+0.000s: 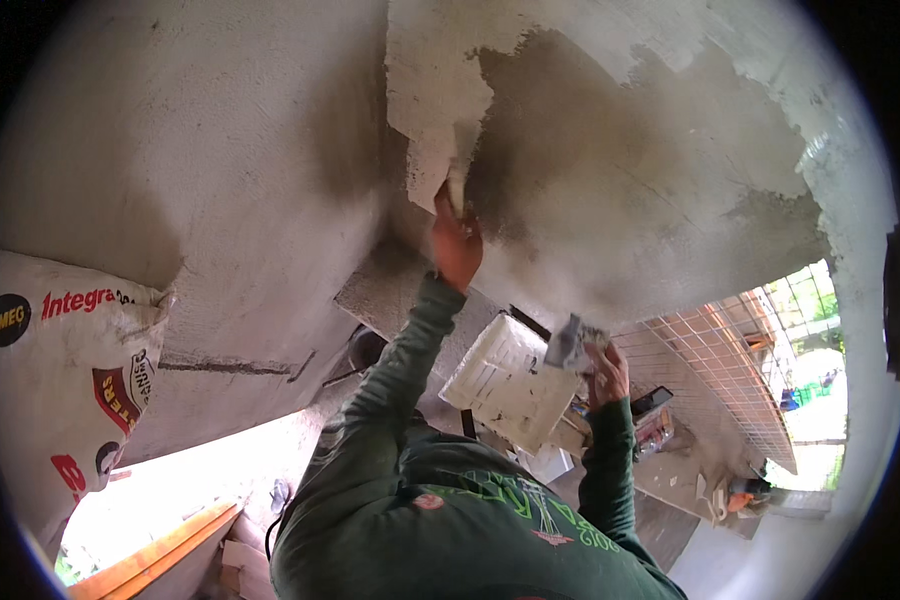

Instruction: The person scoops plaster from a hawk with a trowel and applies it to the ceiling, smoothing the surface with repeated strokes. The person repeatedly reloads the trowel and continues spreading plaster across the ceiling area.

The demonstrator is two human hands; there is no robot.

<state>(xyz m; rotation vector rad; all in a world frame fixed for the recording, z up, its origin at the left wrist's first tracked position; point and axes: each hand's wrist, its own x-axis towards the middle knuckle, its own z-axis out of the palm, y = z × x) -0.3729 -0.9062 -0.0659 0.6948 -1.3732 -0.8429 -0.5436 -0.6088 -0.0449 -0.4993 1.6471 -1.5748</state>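
L hand (458, 248) up high w/ fingers (442, 203) curled; R hand (607, 380) lower, gripping.

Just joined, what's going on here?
A person in a dark green long-sleeved shirt is working at a wall. The left hand is raised, gripping what looks like a putty knife with its blade up at the wall, near the corner. The right hand, lower down, holds a small flat piece smeared grey. On the wall, ragged-edged pale coating borders a darker patch.
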